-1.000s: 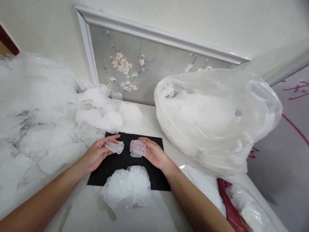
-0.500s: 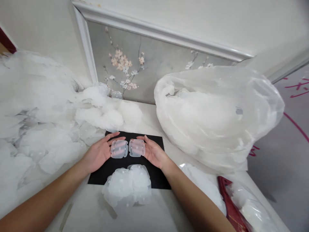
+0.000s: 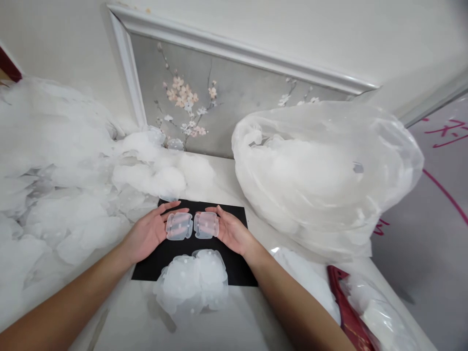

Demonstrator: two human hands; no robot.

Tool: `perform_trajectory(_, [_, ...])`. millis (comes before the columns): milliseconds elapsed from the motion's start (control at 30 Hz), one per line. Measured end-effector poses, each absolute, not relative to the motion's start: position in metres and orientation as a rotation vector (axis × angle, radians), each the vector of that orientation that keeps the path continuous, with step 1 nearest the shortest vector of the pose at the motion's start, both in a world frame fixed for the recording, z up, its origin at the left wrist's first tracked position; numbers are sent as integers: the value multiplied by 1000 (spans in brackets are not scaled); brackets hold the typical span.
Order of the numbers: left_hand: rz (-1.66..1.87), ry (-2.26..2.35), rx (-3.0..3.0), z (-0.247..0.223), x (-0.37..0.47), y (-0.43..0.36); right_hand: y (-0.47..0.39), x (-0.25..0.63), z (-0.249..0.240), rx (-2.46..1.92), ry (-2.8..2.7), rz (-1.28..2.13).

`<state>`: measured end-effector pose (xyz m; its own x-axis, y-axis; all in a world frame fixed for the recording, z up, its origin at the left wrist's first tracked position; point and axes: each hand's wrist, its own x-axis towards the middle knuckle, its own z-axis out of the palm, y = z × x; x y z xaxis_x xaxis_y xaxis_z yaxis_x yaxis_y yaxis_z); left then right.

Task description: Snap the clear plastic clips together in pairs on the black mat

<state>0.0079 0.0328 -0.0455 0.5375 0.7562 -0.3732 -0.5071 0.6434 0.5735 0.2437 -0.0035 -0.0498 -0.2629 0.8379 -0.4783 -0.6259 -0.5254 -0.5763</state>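
My left hand (image 3: 148, 234), palm up, holds a translucent, roughly square plastic piece (image 3: 179, 226) on its fingers. A similar clear piece (image 3: 206, 225) rests on the fingers of my right hand (image 3: 234, 231), also palm up. The two pieces are side by side with a narrow gap between them, and the fingers show through the plastic. Both hands are over a black mat (image 3: 197, 249). Nearer to me, a small heap of the same translucent pieces (image 3: 193, 280) overlaps the mat's front edge.
Large piles of translucent pieces (image 3: 73, 214) cover the left side. A big clear bag (image 3: 310, 180) full of them stands at the back right. A red object (image 3: 347, 307) and a smaller plastic bag (image 3: 383, 317) lie at the front right. A framed floral panel (image 3: 226, 97) is behind.
The whole view has shifted slightly, with things at the right appearing a little further left. The piece in my left hand and the one in my right look slightly turned.
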Motion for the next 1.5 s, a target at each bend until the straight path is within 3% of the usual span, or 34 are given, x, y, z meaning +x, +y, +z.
perform_trajectory(967, [746,746,562,-42,10,30,-1,245,-54,-929,-407,1927])
perform_trajectory(1100, [762,784,740,-47,10,30,-1,244,-53,-949,-461,1887])
perform_trajectory(1233, [924,788,1252,-47,6,26,-2,246,-42,-897,-748,1603])
perform_trajectory(1400, [600,824,1873,-39,0,20,-3,250,-38,-964,-1303,1457])
perform_trajectory(1500, [712,1000,1885,-40,-1,22,-1,252,-48,-1185,-1269,1304])
